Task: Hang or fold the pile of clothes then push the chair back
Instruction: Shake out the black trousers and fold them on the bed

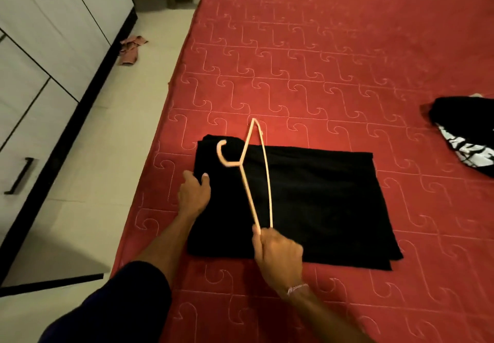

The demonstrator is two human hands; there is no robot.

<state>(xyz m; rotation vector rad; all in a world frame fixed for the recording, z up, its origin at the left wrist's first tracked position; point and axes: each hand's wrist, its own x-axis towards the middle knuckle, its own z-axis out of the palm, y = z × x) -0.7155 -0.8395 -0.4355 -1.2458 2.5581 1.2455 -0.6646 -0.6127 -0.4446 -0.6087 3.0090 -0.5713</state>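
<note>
A white wardrobe [40, 56] with a dark handle and black base lined the left side of the room, and a crumpled pinkish cloth [131, 49] lay on the pale floor [88, 160] beside it, far from the camera. On the near left edge of the red quilted bed [334, 48], the person's left hand [193, 194] gripped the left edge of a folded black garment [315, 203], the fingers curled over the fabric and the thumb on top. The garment lay flat on the bed as a wide rectangle. Above it a pale, light-coloured hanger [256, 171] stood tilted, its hook pointing left over the garment's far left corner and its far tip reaching just past the garment's far edge. The right hand [278, 257], with a thin bracelet at the wrist, was clenched around the hanger's near end, over the garment's near edge. Well apart at the right edge of the bed lay a second black garment with white print [465, 139], loosely bunched.
</note>
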